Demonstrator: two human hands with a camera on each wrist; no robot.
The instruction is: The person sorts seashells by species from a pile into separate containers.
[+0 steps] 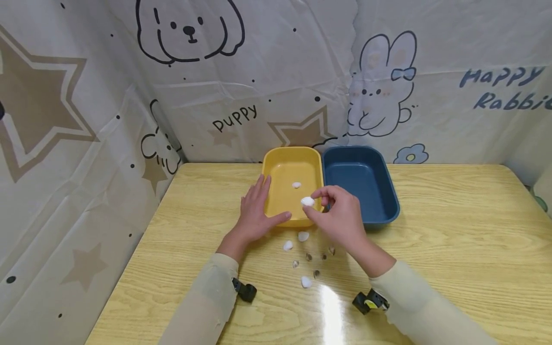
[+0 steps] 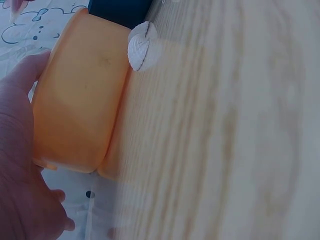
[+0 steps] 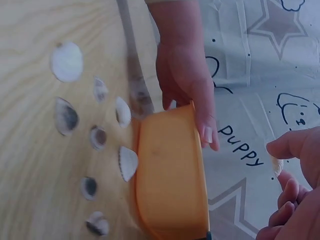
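Between the thumb and fingertips of my right hand (image 1: 338, 213), a white seashell (image 1: 307, 201) is pinched above the near right part of a yellow tray (image 1: 280, 166). The right wrist view shows the same shell (image 3: 277, 165) edge-on at the fingertips. My left hand (image 1: 254, 213) rests against the tray's near left corner, its straight fingers along the left side and its thumb across the front rim. One small white shell (image 1: 296, 185) lies inside the yellow tray. On the table in front of it are several loose shells, including white ones (image 1: 288, 245) and small dark ones (image 1: 308, 257).
A dark blue tray (image 1: 360, 187) stands right against the yellow one's right side, partly behind my right hand. Both trays sit on a wood-grain table (image 1: 453, 239), close to its back edge. A printed cloth (image 1: 302, 86) hangs behind and along the left side.
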